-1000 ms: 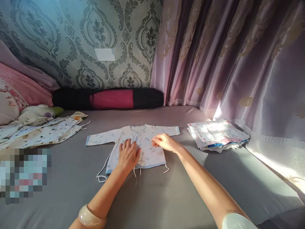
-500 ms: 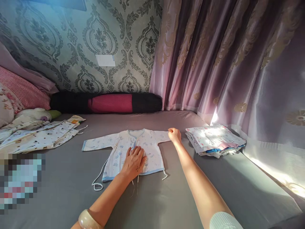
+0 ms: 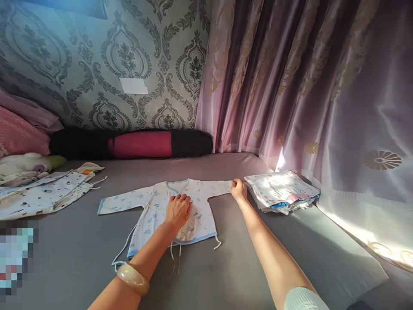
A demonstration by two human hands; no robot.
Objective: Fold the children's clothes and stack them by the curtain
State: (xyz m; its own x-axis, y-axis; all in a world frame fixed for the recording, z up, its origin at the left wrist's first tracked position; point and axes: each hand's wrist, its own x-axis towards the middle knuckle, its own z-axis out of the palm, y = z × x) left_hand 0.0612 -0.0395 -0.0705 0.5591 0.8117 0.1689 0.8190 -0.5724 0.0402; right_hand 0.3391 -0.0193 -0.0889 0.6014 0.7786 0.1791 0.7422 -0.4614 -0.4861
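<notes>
A small white baby shirt (image 3: 200,215) with blue prints, blue trim and white ties lies spread on the grey sheet. My left hand (image 3: 178,212), with a pale bangle on its wrist, rests on the shirt's front below the neckline. Its fingers are curled down against the cloth, and their tips are hidden. At the end of the right sleeve, my right hand (image 3: 239,189) is closed on the cuff. The other sleeve (image 3: 121,201) stretches out flat to the left.
A folded stack of printed baby clothes (image 3: 280,189) lies just right of my right hand. More printed clothes (image 3: 48,189) lie at the left, near a plush toy (image 3: 26,165). A black and red bolster (image 3: 138,144) lines the wall. Purple curtains (image 3: 264,77) hang at the right.
The view has shifted slightly right. My left hand has moved a little up the shirt, and its fingers went from spread flat to curled. My right hand stays at the cuff.
</notes>
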